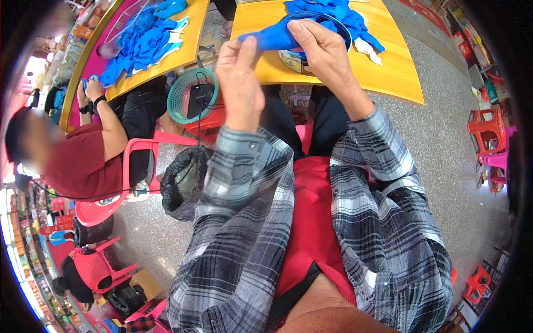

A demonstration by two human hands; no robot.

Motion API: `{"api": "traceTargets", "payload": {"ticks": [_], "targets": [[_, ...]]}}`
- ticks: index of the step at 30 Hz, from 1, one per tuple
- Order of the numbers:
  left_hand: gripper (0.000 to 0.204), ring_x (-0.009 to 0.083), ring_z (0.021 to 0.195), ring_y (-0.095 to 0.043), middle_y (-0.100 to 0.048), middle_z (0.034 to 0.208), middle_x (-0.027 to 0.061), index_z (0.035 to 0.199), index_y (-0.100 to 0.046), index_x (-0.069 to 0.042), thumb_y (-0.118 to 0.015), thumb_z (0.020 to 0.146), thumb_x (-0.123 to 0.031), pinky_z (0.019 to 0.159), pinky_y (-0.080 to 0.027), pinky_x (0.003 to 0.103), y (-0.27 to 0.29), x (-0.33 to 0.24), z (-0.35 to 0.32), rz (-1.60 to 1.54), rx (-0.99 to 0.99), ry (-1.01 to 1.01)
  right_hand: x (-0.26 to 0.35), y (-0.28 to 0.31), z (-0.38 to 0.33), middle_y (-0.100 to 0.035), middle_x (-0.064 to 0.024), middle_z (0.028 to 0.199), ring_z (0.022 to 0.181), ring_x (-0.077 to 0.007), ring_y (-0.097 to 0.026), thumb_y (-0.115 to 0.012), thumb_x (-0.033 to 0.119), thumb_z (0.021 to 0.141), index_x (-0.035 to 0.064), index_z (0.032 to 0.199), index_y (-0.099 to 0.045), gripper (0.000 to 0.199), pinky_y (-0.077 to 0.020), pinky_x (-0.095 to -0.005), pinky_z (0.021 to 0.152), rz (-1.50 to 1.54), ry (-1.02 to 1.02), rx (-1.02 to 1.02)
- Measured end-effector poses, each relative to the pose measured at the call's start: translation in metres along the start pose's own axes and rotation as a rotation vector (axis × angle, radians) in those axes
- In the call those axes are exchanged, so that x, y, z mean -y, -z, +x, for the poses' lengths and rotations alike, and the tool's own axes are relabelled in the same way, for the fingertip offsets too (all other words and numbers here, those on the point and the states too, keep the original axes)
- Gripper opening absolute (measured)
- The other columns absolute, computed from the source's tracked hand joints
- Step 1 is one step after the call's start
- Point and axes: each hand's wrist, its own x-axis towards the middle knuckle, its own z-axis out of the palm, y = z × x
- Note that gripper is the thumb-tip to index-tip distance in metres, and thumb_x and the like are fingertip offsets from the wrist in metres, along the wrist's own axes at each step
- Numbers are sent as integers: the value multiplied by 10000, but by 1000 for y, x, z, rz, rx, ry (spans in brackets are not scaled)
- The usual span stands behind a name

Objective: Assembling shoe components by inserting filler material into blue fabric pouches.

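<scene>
Over the table (383,75), cloth (273,39) is pinched by closed left hand (240,80) and right hand (326,54); likely soft, light, best gripped at its ends.

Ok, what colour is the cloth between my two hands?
The cloth is bright blue; it shows best in the head view.

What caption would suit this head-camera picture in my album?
At a yellow table, left hand and right hand hold soft blue material between them, near a blue heap.
</scene>
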Motion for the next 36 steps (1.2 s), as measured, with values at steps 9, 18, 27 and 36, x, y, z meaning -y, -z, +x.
{"api": "traceTargets", "payload": {"ticks": [9, 18, 27, 36], "targets": [[84, 125, 875, -589, -610, 938, 57, 913, -558, -33, -599, 934, -103, 853, -480, 289, 16, -2, 4, 175, 39, -21, -19, -2, 9, -508, 2, 612, 590, -70, -489, -537, 331, 973, 11, 788, -601, 375, -403, -248, 531, 114, -216, 69], [152, 137, 906, -577, -578, 957, 41, 1006, -539, -44, -627, 923, -136, 821, -510, 310, 18, 3, -4, 144, 28, 46, -15, 2, 17, -576, -49, 787, 776, -137, -548, -567, 291, 959, -2, 949, -660, 308, -438, -299, 669, 27, -221, 165], [348, 85, 810, -584, -624, 932, 29, 1057, -579, -17, -776, 786, -110, 714, -478, 207, 14, -16, -7, 487, 194, 36, 7, 5, 18, -642, -23, 898, 701, -69, -547, -692, 266, 880, 33, 1072, -664, 304, -438, -199, 651, 250, -350, 232], [224, 70, 739, -564, -622, 898, 21, 989, -623, -6, -742, 817, -86, 655, -457, 197, 1, -23, -5, 374, 133, -5, 4, 3, 0, -641, -2, 849, 702, -65, -553, -700, 212, 875, 33, 1035, -665, 242, -459, -205, 663, 529, -434, 157]]}}
